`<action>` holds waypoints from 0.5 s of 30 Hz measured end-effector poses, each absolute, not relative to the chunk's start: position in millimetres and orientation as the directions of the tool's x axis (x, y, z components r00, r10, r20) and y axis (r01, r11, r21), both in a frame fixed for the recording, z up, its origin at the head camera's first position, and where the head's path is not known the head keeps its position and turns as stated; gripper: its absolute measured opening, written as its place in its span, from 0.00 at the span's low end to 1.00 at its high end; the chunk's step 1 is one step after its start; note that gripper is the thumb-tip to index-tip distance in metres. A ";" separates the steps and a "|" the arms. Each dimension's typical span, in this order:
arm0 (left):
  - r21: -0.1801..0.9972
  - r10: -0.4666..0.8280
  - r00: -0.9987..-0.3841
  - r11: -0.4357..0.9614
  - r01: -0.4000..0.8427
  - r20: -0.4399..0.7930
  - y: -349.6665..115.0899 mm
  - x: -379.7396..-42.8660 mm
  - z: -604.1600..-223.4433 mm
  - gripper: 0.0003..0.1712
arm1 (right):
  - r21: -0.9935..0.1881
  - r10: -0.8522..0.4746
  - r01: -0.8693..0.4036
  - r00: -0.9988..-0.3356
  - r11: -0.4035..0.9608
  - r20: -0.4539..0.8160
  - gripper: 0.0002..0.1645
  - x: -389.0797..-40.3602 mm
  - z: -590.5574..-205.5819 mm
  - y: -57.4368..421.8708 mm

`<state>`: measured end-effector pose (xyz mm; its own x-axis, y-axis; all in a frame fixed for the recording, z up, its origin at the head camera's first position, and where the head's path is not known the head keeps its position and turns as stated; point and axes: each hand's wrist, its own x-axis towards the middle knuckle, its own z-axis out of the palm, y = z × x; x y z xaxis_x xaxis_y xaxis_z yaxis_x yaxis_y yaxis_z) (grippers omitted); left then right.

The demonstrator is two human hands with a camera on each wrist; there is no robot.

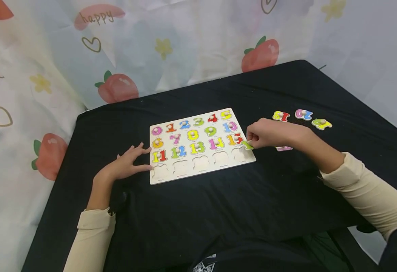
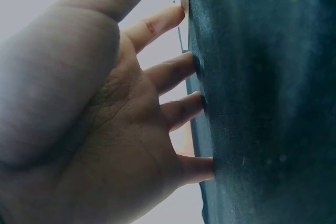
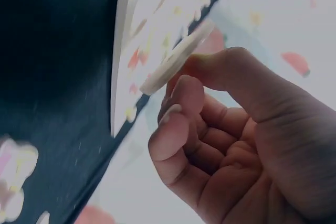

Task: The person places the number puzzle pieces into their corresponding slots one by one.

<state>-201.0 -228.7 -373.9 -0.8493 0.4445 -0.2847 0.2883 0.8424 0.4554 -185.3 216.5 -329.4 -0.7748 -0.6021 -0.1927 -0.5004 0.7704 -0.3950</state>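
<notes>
A wooden number puzzle board (image 1: 200, 163) lies on the black cloth, its upper three rows filled with knobbed number pieces and its bottom row showing bare recesses. My left hand (image 1: 125, 164) touches the board's left edge, fingers spread and fairly straight; the left wrist view shows its palm (image 2: 131, 129) holding nothing. Over the board's right edge, my right hand (image 1: 264, 133) pinches a puzzle piece (image 1: 247, 145) with green on it. In the right wrist view that piece (image 3: 178, 59) appears edge-on and tilted between thumb and fingers, and its number cannot be read.
Right of the board lie loose number pieces: a yellow-and-red one (image 1: 280, 116), a pink-and-blue one (image 1: 303, 114) and a green-and-yellow one (image 1: 322, 124). Another piece (image 1: 284, 149) is partly hidden under the right forearm. A printed curtain (image 1: 198, 45) hangs behind the table.
</notes>
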 end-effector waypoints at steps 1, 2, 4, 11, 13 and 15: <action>0.456 0.443 -0.850 0.843 0.286 -0.286 -229.0 -200.9 -374.2 0.47 | -0.396 -0.614 -0.509 -0.763 0.764 -0.204 0.02 -186.0 -330.5 211.1; 0.457 0.441 -0.850 0.843 0.283 -0.287 -229.2 -200.6 -374.3 0.47 | -0.393 -0.626 -0.521 -0.750 0.758 -0.213 0.01 -186.4 -331.5 205.3; 0.455 0.437 -0.852 0.845 0.279 -0.289 -229.7 -200.1 -374.5 0.47 | -0.383 -0.649 -0.545 -0.725 0.746 -0.233 0.02 -186.8 -334.7 193.9; 0.456 0.430 -0.855 0.847 0.273 -0.288 -228.5 -200.3 -374.9 0.47 | -0.345 -0.731 -0.652 -0.654 0.675 -0.195 0.05 -182.7 -349.0 162.2; 0.455 0.429 -0.855 0.848 0.271 -0.290 -227.9 -200.9 -374.6 0.47 | -0.329 -0.744 -0.676 -0.650 0.660 -0.157 0.06 -182.2 -351.9 157.4; 0.449 0.424 -0.857 0.852 0.268 -0.293 -227.8 -201.2 -374.1 0.47 | -0.322 -0.752 -0.690 -0.647 0.648 -0.127 0.07 -182.3 -353.4 153.7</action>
<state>-201.2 -227.8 -374.1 -0.8569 0.4243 -0.2926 0.2685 0.8521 0.4492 -182.3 153.7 -353.4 -0.6466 -0.7522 -0.1268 -0.6903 0.6477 -0.3225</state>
